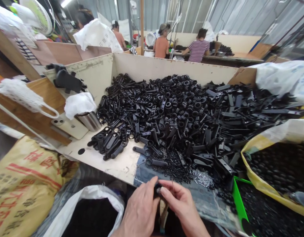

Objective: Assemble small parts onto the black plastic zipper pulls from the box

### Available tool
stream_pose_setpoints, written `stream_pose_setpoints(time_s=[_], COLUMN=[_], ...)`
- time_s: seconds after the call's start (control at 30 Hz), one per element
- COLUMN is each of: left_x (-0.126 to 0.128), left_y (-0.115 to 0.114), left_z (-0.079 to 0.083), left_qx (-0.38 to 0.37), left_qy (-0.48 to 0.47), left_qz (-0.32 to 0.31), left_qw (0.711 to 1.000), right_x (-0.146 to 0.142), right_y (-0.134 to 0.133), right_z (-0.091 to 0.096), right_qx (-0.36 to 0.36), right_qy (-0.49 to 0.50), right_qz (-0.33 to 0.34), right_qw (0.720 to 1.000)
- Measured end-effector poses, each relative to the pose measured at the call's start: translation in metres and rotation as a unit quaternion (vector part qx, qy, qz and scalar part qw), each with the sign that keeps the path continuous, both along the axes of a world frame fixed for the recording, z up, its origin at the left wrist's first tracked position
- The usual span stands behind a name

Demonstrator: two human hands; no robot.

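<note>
And here's the desk (114, 167), the biggest thing going, pale at the left, dark and scuffed at the near middle. Across it sprawls a great heap of black plastic parts (164, 105), ring-ended ones tumbled at the centre, flatter bars over to the right! Far left sits a yellow sack (30, 187) with red lettering; on the right, a yellow-edged bag (290, 128) holds dark round pieces. Low on the left, a white bag (99, 190) gapes around something black, and just beside the yellow-edged bag there's a green tray (240, 202) of small black bits. Now the hands, together at the desk's near edge: left hand (142, 205) curled, right hand (179, 197) with thumb and fingers drawn in close. Beyond them, a scatter of tiny black pieces (173, 163), and right of that, a little pile of silver pins (202, 177). Between both sets of fingertips, pinched tight: one small dark piece (157, 190), mostly covered, its shape impossible to tell.
</note>
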State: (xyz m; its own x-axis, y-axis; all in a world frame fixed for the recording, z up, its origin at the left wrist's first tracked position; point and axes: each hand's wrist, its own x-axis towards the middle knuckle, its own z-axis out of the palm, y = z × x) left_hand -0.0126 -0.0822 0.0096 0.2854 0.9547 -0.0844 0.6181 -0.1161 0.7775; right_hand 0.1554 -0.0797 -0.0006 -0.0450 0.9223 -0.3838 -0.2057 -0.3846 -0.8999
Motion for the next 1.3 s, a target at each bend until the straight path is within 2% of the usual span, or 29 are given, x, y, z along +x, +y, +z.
stream_pose_setpoints(time_s=[0.07, 0.1, 0.17, 0.27, 0.33, 0.4, 0.53, 0.63, 0.73, 0.83, 0.93, 1.0, 1.07, 1.17, 1.3], left_x=[-0.003, -0.004, -0.005, -0.004, -0.003, -0.001, 0.002, 0.004, 0.0, -0.01, -0.02, -0.021, -0.014, 0.004, 0.02], left_y=[0.001, 0.002, 0.003, 0.002, 0.001, 0.0, -0.001, -0.002, -0.004, -0.005, 0.0, 0.009, 0.02, 0.036, 0.05], left_z=[0.003, 0.005, 0.012, 0.022, 0.028, 0.031, 0.028, 0.022, 0.017, 0.012, 0.008, 0.007, 0.01, 0.012, 0.008], left_qx=[-0.123, -0.188, -0.296, -0.396, -0.428, -0.443, -0.459, -0.466, -0.454, -0.399, -0.286, -0.2, -0.134, -0.068, -0.021], left_qy=[-0.062, -0.098, -0.181, -0.309, -0.358, -0.381, -0.413, -0.422, -0.414, -0.363, -0.277, -0.199, -0.086, 0.079, 0.136], left_qz=[0.048, 0.065, 0.077, 0.077, 0.097, 0.116, 0.132, 0.128, 0.126, 0.171, 0.214, 0.193, 0.154, 0.111, 0.087], left_qw=[0.989, 0.975, 0.935, 0.861, 0.825, 0.803, 0.776, 0.767, 0.779, 0.824, 0.892, 0.94, 0.975, 0.988, 0.987], right_x=[0.0, 0.001, 0.002, 0.004, 0.006, 0.009, 0.015, 0.017, 0.02, 0.031, 0.047, 0.054, 0.056, 0.05, 0.038], right_y=[0.008, 0.012, 0.019, 0.027, 0.031, 0.032, 0.032, 0.031, 0.026, 0.018, 0.012, 0.012, 0.016, 0.027, 0.041], right_z=[0.002, 0.003, 0.007, 0.013, 0.016, 0.017, 0.016, 0.012, 0.007, 0.004, 0.005, 0.006, 0.006, 0.006, 0.005], right_qx=[0.015, 0.033, 0.085, 0.151, 0.159, 0.152, 0.161, 0.169, 0.16, 0.156, 0.174, 0.2, 0.232, 0.272, 0.3], right_qy=[-0.023, -0.041, -0.087, -0.121, -0.114, -0.11, -0.156, -0.166, -0.151, -0.215, -0.333, -0.383, -0.414, -0.449, -0.499], right_qz=[0.04, 0.063, 0.111, 0.168, 0.193, 0.212, 0.233, 0.244, 0.227, 0.174, 0.132, 0.121, 0.121, 0.135, 0.163], right_qw=[0.999, 0.997, 0.986, 0.967, 0.961, 0.959, 0.946, 0.94, 0.949, 0.948, 0.918, 0.894, 0.872, 0.84, 0.797])
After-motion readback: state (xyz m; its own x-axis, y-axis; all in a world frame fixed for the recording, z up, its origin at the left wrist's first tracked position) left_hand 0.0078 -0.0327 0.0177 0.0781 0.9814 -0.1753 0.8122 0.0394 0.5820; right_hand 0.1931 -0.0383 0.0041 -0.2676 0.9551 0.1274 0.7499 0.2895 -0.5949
